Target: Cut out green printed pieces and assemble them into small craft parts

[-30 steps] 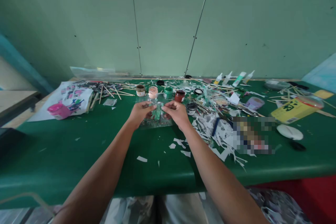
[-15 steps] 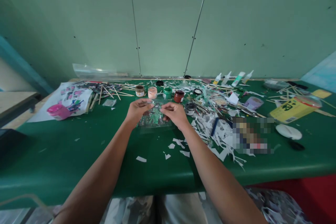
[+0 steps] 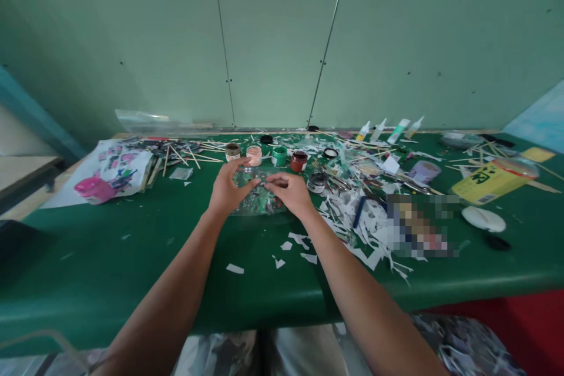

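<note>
Our clear plastic sheet (image 3: 263,204), with green bits on it, lies in the middle of the green table (image 3: 132,270), well back from the front edge. Our left hand (image 3: 228,188) is over its left side, thumb and fingers spread apart. Our right hand (image 3: 291,191) has its fingers drawn close together; we can't tell if they pinch anything. To work neatly, we should use soft fingertips and let the sheet stay flat. Toward the back edge stand a brown jar (image 3: 232,152), pink jar (image 3: 254,156), green jar (image 3: 279,157) and red jar (image 3: 298,161), so we should mind our knuckles. Paper scraps (image 3: 374,235) lie toward the right edge.
</note>
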The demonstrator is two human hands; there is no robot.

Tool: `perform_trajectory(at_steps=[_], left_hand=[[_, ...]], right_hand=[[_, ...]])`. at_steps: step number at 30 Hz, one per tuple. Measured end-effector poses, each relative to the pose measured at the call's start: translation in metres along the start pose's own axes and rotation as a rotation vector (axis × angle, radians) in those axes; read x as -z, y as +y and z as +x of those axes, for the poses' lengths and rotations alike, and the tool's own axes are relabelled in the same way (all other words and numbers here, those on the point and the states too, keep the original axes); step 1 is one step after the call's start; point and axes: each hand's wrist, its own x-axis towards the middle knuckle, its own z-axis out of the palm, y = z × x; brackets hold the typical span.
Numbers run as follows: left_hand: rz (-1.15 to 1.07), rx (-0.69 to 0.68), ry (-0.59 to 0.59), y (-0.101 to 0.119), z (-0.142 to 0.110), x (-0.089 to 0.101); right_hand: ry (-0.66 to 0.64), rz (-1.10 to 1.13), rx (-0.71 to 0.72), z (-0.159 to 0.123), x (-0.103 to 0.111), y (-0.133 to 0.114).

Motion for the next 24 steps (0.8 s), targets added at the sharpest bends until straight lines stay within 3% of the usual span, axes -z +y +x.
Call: perform_trajectory(at_steps=[4, 9, 17, 24], left_hand=[[0.108, 0.048, -0.094, -0.002, 0.003, 0.003], [0.082, 0.077, -0.137, -0.01, 0.007, 0.004], [-0.071, 0.18, -0.181, -0.01, 0.005, 0.006], [-0.247, 0.293, -0.098, -0.007, 0.006, 0.0]], right_hand=[[-0.072, -0.011, -0.015, 0.001, 0.002, 0.0], [-0.142, 0.034, -0.05, 0.001, 0.008, -0.003], [-0.082, 0.112, -0.058, 0.0, 0.009, -0.005], [-0.101, 0.155, -0.111, 0.002, 0.011, -0.007]])
